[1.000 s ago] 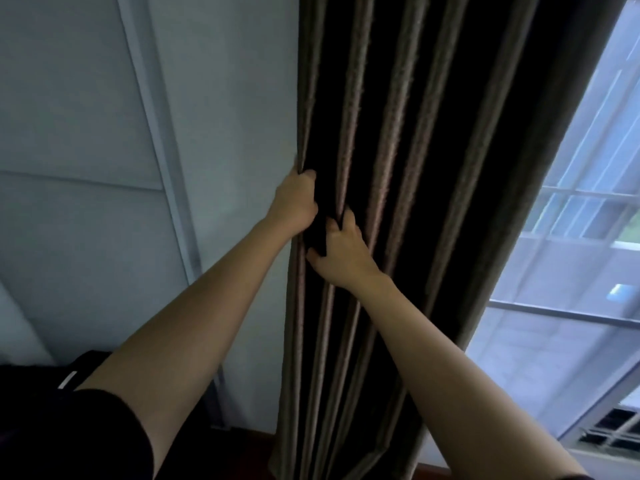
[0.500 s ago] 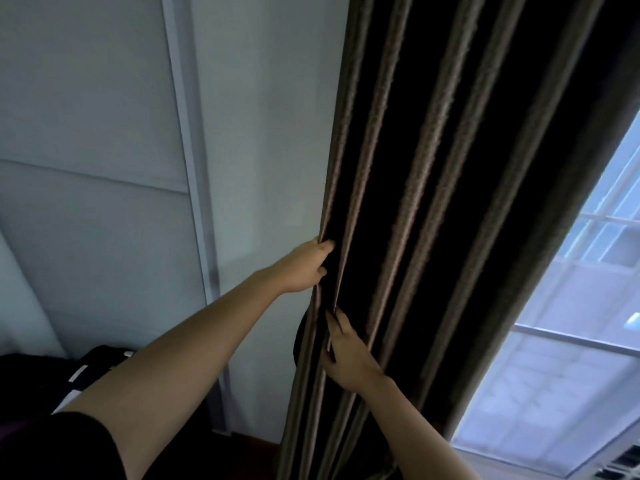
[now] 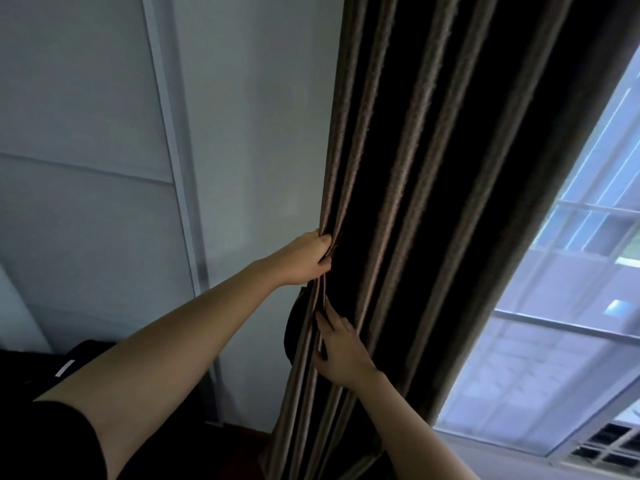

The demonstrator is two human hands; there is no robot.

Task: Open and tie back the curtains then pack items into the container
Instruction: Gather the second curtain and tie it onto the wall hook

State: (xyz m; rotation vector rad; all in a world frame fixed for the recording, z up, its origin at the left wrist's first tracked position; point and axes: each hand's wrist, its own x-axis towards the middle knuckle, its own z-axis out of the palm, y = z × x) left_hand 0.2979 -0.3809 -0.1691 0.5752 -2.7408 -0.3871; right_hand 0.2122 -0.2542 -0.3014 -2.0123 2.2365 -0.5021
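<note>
Gripping the curtain (image 3: 415, 202) by its left-edge pleats, the left hand (image 3: 304, 259) keeps its hold, while the right hand (image 3: 341, 351) has dropped from beside it to just below, fingers nearly straight along the folds. Bare wall (image 3: 249, 133) lies left of the left hand. Uncovered window (image 3: 554, 341) opens well right of the right hand.

Dark brown pleated fabric curtain (image 3: 426, 209) hangs bunched beside the bright window (image 3: 561, 341). Left hand (image 3: 306, 259) grips its leftmost folds. Right hand (image 3: 341, 351) sits just below, fingers laid up along the folds, grip unclear. Pale panelled wall (image 3: 242, 133) to the left.
</note>
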